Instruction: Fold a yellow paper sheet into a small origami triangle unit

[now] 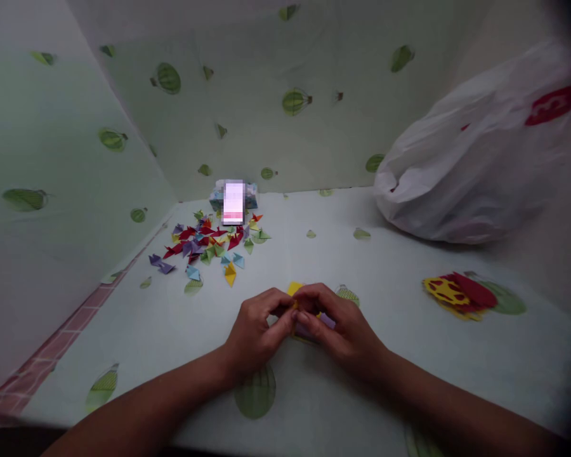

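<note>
My left hand [261, 327] and my right hand [345, 327] meet at the front middle of the table, thumbs and forefingers pinched together. Between the fingertips is a small piece of yellow paper [295, 306], mostly covered by them, so its folded shape cannot be made out. Just beyond and under the hands show a yellow paper square [295, 288] and a lavender paper [327, 321], partly hidden by my fingers. To the left, further back, lies a loose pile of small folded origami pieces [204, 244] in red, purple, green, blue and yellow.
A phone [233, 202] with a lit, blurred screen leans on a tissue box [252, 195] by the back wall. At the right stands a large white plastic bag [457, 158]. Nearer lie red and yellow cut-out pieces [457, 293]. The tabletop [314, 406] has a balloon-print cover.
</note>
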Demonstrator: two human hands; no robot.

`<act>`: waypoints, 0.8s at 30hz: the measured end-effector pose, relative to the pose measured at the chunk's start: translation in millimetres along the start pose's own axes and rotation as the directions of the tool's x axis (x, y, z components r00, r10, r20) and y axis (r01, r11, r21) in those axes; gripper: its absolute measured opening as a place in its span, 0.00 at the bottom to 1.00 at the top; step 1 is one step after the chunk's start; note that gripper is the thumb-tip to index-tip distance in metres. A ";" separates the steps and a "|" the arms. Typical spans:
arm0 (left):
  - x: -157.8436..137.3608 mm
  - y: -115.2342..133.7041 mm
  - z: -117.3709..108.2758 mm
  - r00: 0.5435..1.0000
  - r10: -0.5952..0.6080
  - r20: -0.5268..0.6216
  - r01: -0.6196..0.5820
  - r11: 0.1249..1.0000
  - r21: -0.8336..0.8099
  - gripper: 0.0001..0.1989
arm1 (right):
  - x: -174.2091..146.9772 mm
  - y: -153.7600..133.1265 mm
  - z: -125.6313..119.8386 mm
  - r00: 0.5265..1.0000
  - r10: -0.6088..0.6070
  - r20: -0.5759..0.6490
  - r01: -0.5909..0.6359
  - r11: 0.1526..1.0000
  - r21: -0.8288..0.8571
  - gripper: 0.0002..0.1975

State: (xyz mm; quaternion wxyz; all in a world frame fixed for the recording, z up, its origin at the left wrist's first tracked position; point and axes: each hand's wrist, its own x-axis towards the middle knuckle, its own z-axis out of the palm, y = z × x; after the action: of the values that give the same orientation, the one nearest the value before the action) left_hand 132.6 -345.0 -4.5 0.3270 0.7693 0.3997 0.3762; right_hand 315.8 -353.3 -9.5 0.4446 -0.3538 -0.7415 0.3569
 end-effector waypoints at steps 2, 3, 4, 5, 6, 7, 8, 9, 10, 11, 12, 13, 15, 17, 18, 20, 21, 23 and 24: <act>1.1 2.3 -0.6 0.999 -0.048 -0.014 0.047 0.996 -0.071 0.06 | -1.2 1.5 0.9 0.997 0.044 -0.058 -0.047 0.998 -0.045 0.07; 1.4 3.2 -0.8 0.997 -0.077 -0.015 0.075 0.991 -0.113 0.07 | -1.4 2.3 1.1 0.992 0.074 -0.097 -0.081 0.994 -0.069 0.09; 1.6 3.9 -1.0 0.994 -0.111 -0.009 0.109 0.980 -0.164 0.08 | -1.2 3.1 1.2 0.985 0.106 -0.134 -0.117 0.990 -0.084 0.11; 1.6 4.2 -1.1 0.989 -0.150 0.005 0.148 0.963 -0.224 0.08 | -0.6 3.9 1.1 0.977 0.137 -0.164 -0.153 0.985 -0.085 0.12; 1.6 4.1 -1.1 0.982 -0.190 0.020 0.187 0.939 -0.289 0.09 | 0.3 4.8 0.8 0.969 0.172 -0.179 -0.187 0.980 -0.068 0.13; 1.6 3.7 -1.1 0.974 -0.225 0.036 0.223 0.909 -0.352 0.09 | 1.5 5.6 0.5 0.962 0.210 -0.177 -0.219 0.975 -0.033 0.13; 1.6 3.1 -0.9 0.966 -0.254 0.053 0.254 0.879 -0.405 0.09 | 2.8 6.5 0.2 0.956 0.248 -0.155 -0.249 0.968 0.015 0.13; 1.7 2.3 -0.7 0.959 -0.275 0.070 0.276 0.853 -0.443 0.09 | 4.1 7.5 -0.2 0.951 0.285 -0.117 -0.278 0.958 0.073 0.12; 2.0 1.5 -0.6 0.955 -0.284 0.085 0.290 0.837 -0.464 0.09 | 5.2 8.4 -0.5 0.946 0.315 -0.074 -0.304 0.944 0.130 0.10; 2.4 0.8 -0.4 0.955 -0.280 0.094 0.291 0.833 -0.470 0.09 | 6.0 9.3 -0.7 0.942 0.333 -0.031 -0.323 0.929 0.179 0.10; 2.9 0.2 -0.4 0.959 -0.266 0.093 0.278 0.841 -0.463 0.09 | 6.5 10.1 -1.0 0.940 0.340 -0.010 -0.331 0.920 0.211 0.10; 3.4 -0.4 -0.5 0.966 -0.246 0.079 0.255 0.857 -0.447 0.09 | 6.8 10.6 -1.2 0.941 0.337 -0.004 -0.328 0.918 0.223 0.11; 4.5 -1.2 -1.0 0.977 -0.210 0.022 0.202 0.900 -0.385 0.08 | 6.5 11.0 -1.6 0.947 0.319 -0.026 -0.308 0.931 0.196 0.10; 5.2 -1.8 -1.5 0.980 -0.195 -0.024 0.178 0.931 -0.319 0.08 | 5.8 10.8 -1.8 0.953 0.300 -0.041 -0.291 0.945 0.150 0.10; 5.2 -2.1 -1.5 0.980 -0.198 -0.028 0.181 0.937 -0.300 0.08 | 5.4 10.6 -1.7 0.954 0.297 -0.041 -0.289 0.948 0.136 0.10; 4.9 -2.6 -0.7 0.977 -0.215 -0.011 0.202 0.932 -0.301 0.08 | 4.7 10.3 -1.1 0.952 0.304 -0.037 -0.296 0.945 0.135 0.10; 4.6 -2.8 0.1 0.973 -0.232 0.001 0.220 0.921 -0.323 0.08 | 4.4 10.2 -0.7 0.950 0.310 -0.036 -0.302 0.943 0.142 0.10; 4.0 -3.2 2.2 0.959 -0.284 0.019 0.269 0.879 -0.393 0.07 | 4.0 10.1 0.1 0.947 0.321 -0.029 -0.312 0.937 0.156 0.10; 3.7 -3.3 3.3 0.950 -0.310 0.024 0.290 0.855 -0.429 0.07 | 3.8 10.1 0.5 0.946 0.323 -0.024 -0.315 0.935 0.165 0.10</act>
State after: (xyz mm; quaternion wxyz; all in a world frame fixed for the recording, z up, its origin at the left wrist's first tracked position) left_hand 135.6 -341.0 -7.6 0.5330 0.5981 0.4297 0.4166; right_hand 316.1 -345.1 -16.6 0.4266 -0.4417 -0.6318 0.4731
